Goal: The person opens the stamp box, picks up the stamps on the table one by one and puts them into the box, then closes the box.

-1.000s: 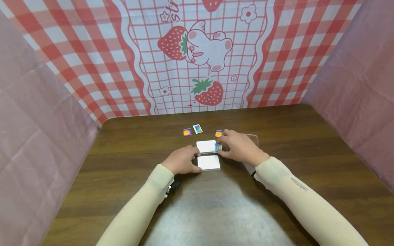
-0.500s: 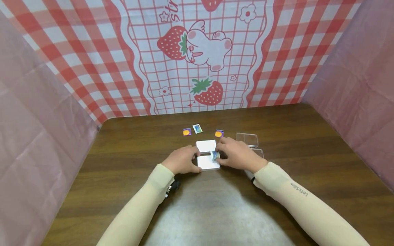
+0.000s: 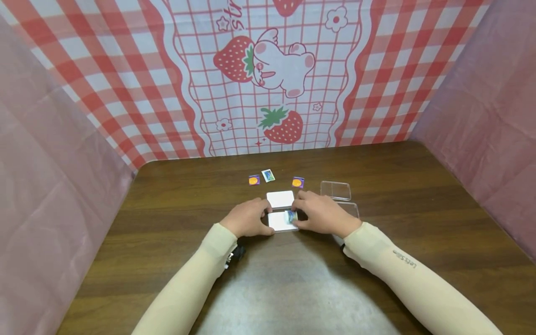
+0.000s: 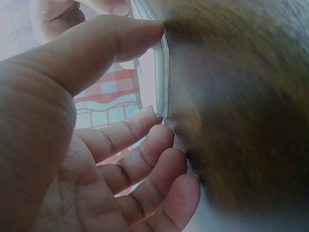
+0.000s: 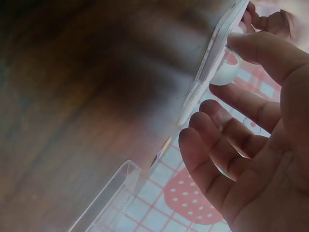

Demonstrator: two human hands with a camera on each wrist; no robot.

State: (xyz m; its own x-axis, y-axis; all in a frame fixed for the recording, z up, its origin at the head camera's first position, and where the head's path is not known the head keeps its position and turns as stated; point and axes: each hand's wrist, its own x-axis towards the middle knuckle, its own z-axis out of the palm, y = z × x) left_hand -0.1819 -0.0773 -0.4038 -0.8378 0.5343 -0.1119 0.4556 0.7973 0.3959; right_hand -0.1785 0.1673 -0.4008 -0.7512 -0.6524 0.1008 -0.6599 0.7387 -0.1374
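My left hand [image 3: 246, 217] holds the nearer white rectangular block [image 3: 277, 222] at its left end. In the left wrist view its thumb [image 4: 140, 36] and index finger [image 4: 142, 121] sit at opposite edges of the block, the other fingers loosely bent. My right hand [image 3: 324, 214] pinches a small blue-green stamp [image 3: 291, 217] over the right part of that block. The right wrist view shows the stamp [image 5: 226, 73] bowed, with a toothed edge, between thumb and index finger. A second white block [image 3: 280, 199] lies just behind the first.
Behind the blocks lie an orange-and-purple stamp [image 3: 254, 180], a blue-green stamp [image 3: 268, 175] and another orange-and-purple stamp [image 3: 298, 182]. Two clear plastic lids, a farther lid [image 3: 336, 190] and a nearer lid [image 3: 351, 209], lie right of them, the nearer partly behind my right hand.
My right hand has brought the blue-green stamp from the farther block's right end toward me, onto the nearer block. The left hand stays in place.
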